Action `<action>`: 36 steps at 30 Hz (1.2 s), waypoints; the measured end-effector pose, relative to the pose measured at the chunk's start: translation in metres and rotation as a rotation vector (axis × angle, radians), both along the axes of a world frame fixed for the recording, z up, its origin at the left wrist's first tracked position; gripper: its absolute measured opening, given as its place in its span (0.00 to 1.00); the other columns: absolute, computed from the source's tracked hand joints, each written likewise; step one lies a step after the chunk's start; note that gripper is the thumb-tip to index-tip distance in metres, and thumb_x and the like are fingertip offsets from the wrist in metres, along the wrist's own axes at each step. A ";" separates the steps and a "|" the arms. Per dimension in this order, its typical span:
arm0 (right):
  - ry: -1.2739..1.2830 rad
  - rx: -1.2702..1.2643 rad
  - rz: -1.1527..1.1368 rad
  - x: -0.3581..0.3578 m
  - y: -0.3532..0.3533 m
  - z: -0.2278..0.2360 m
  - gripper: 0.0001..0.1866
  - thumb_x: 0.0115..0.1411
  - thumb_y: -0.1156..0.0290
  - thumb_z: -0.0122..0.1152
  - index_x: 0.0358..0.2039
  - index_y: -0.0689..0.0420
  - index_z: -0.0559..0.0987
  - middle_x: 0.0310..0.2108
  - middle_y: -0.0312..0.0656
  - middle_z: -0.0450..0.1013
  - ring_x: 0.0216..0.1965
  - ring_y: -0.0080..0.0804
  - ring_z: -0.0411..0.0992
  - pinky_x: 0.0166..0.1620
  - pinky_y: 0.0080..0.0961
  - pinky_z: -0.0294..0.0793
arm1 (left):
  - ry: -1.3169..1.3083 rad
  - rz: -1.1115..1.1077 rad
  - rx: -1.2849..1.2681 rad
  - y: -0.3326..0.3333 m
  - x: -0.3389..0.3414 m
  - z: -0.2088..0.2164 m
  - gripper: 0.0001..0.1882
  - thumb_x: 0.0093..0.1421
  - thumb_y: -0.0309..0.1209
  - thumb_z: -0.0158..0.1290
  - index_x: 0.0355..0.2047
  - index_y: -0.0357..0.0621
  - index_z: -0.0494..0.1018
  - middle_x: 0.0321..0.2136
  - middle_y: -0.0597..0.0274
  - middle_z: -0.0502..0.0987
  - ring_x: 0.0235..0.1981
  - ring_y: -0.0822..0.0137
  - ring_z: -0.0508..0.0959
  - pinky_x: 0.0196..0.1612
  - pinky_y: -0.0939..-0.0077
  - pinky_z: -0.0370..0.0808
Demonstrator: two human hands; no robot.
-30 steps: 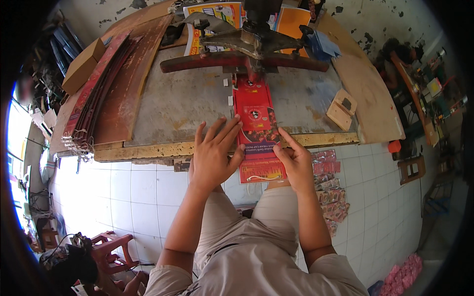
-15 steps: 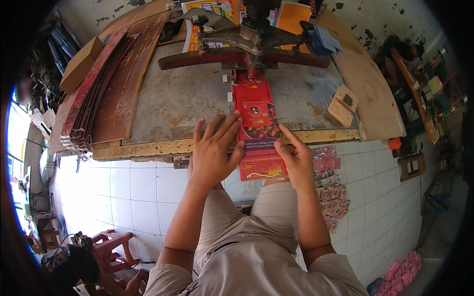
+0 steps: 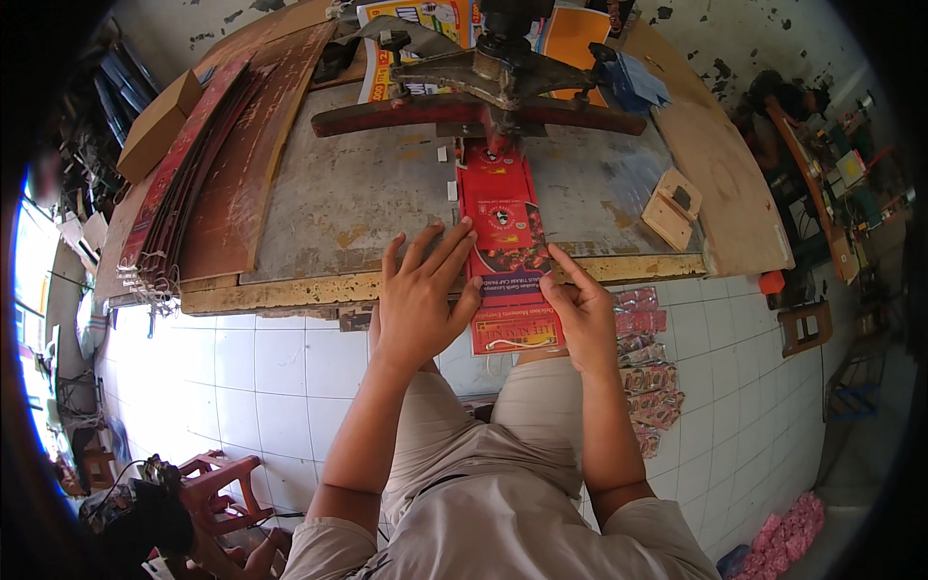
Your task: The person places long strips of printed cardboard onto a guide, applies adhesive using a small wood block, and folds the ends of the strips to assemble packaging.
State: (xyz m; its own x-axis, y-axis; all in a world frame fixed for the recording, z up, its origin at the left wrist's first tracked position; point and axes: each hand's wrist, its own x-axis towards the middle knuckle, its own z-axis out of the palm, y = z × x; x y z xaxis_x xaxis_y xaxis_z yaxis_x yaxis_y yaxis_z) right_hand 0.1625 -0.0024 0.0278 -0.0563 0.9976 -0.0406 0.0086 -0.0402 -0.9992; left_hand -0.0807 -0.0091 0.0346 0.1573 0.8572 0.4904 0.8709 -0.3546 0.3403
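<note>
Head view, and here we are: the long red printed piece runs from under the middle of the press to the near edge of the tabletop, and its near end, with a pale cord lying on it, sticks out past that edge above my lap. My left hand is spread, fingers fanned, index fingertip and thumb at the red piece's left border, closed around nothing. Over on the other side, my right hand has its index finger stretched along the right border, with the thumb next to it; whether those two are pinching the sheet, I cannot tell.

So which step is this? Lining up, I'd say: one hand to each side, squaring the red piece beneath the press. Two little white tabs sit just beside its left border, toward the middle of the tabletop, perhaps as guides. Whether the press touches the far end, I can't make out from up here.

The next move, in my judgement, calls for a small, even push from both sides, borders straight, fingertips well short of the press. Tilt it and the work could land crooked. The wooden block near the tabletop's right edge is well apart from my fingers.
</note>
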 end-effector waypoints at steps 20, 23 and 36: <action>-0.648 0.378 -0.429 0.086 0.040 0.017 0.23 0.77 0.61 0.69 0.68 0.51 0.82 0.42 0.38 0.84 0.47 0.31 0.83 0.50 0.29 0.81 | 0.003 -0.034 0.037 -0.007 -0.010 -0.006 0.29 0.70 0.38 0.58 0.70 0.47 0.77 0.74 0.64 0.76 0.74 0.53 0.72 0.77 0.44 0.60; -1.008 0.697 -0.455 0.149 0.081 0.022 0.24 0.75 0.62 0.70 0.69 0.48 0.82 0.60 0.47 0.76 0.63 0.48 0.75 0.65 0.45 0.76 | -0.175 -0.100 0.038 -0.016 -0.021 -0.002 0.27 0.69 0.36 0.59 0.68 0.47 0.78 0.72 0.59 0.77 0.73 0.52 0.73 0.77 0.45 0.61; -0.741 0.748 -0.043 0.112 0.037 0.041 0.32 0.59 0.84 0.77 0.64 0.50 0.85 0.61 0.41 0.78 0.62 0.46 0.77 0.61 0.44 0.84 | 0.034 0.849 0.072 0.009 -0.229 0.000 0.37 0.68 0.46 0.65 0.73 0.46 0.73 0.68 0.46 0.76 0.72 0.44 0.71 0.77 0.43 0.60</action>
